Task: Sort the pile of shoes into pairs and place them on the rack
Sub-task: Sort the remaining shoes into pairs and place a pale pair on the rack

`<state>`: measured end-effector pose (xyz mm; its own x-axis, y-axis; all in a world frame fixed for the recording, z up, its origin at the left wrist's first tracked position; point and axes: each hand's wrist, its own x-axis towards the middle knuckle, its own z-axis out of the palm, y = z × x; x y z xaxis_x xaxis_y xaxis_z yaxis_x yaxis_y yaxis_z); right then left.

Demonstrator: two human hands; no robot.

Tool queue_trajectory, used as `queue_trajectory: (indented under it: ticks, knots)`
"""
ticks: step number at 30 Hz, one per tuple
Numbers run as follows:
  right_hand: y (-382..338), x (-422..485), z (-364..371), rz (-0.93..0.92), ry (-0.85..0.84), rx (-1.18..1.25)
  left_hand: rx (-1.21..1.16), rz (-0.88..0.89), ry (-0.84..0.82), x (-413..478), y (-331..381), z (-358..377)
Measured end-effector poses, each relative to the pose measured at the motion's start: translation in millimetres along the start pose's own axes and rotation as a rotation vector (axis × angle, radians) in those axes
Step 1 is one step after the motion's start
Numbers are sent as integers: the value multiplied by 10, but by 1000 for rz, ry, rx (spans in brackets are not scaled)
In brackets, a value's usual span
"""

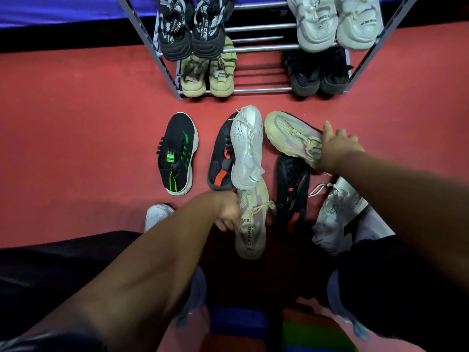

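Observation:
Loose shoes lie on the red floor in front of the metal rack (pixel 261 48). My left hand (pixel 227 210) grips the collar of a beige CAPRO sneaker (pixel 251 222) near my knees. My right hand (pixel 338 146) holds the heel end of a matching beige sneaker (pixel 291 134), tilted above the pile. Between them lie a white mesh sneaker (pixel 247 148) resting on a black shoe with red tabs (pixel 220 153), a second black and red shoe (pixel 291 191), and a white sneaker (pixel 337 212) at the right. A black shoe with green stripes (pixel 177 153) sits alone at the left.
The rack holds a black and white pair (pixel 193 26) and a white pair (pixel 335 21) on top, a tan pair (pixel 208 74) and a black pair (pixel 319 72) below. The middle bars of both shelves are bare. Another white shoe (pixel 157 215) peeks out by my left knee.

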<state>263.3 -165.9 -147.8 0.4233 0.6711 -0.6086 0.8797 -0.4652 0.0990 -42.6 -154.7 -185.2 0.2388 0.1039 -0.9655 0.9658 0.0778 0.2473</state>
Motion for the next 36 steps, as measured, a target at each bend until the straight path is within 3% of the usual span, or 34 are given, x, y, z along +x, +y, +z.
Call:
queue_trajectory:
  ticks: [4, 8, 12, 16, 19, 23, 28, 33, 36]
  knots:
    - [-2, -33, 58, -71, 38, -143, -171, 56, -164, -182, 7, -191]
    - [-13, -91, 32, -77, 40, -47, -176, 153, -367, -416, 67, -441]
    - [19, -130, -70, -66, 3, 61, -189, 255, -353, -547, 141, -598]
    - [90, -143, -84, -40, 9, 139, -224, 274, -462, -707, 220, -660]
    - [138, -158, -85, -13, 35, 219, -270, 322, -319, -781, 318, -653]
    - [136, -212, -150, 1, 79, 273, -388, 362, 42, -708, 458, -677]
    - [62, -262, -200, -10, 112, 363, -492, 271, 416, -403, 579, -577]
    - [-167, -357, -254, -124, 85, 496, -403, 210, 374, -277, 586, -308]
    - [-418, -440, -277, -195, 115, 557, -564, 210, 408, -377, 602, -409]
